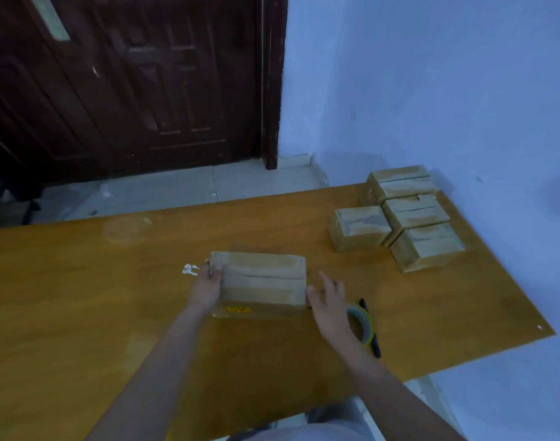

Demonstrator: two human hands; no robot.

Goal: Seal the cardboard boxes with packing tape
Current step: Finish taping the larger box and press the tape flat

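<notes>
Both forearms reach over table (81,297). Left hand (207,286) presses box (262,281) at left end, fingers on top edge. Right hand (331,302) spread wide, just beside right end, contact unclear. Box at table centre, flaps closed, seam visible. Judged light, stiff-walled, top flexible: hold by ends. Tape roll (363,324) beside right wrist. Four boxes (399,214) far right.

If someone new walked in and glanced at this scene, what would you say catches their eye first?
Most likely the cardboard box in the middle of the orange-brown table, with the left hand against its left end and the right hand open beside its right end. Next, the group of four boxes at the table's far right corner. A roll of tape lies just right of the right hand.
</notes>
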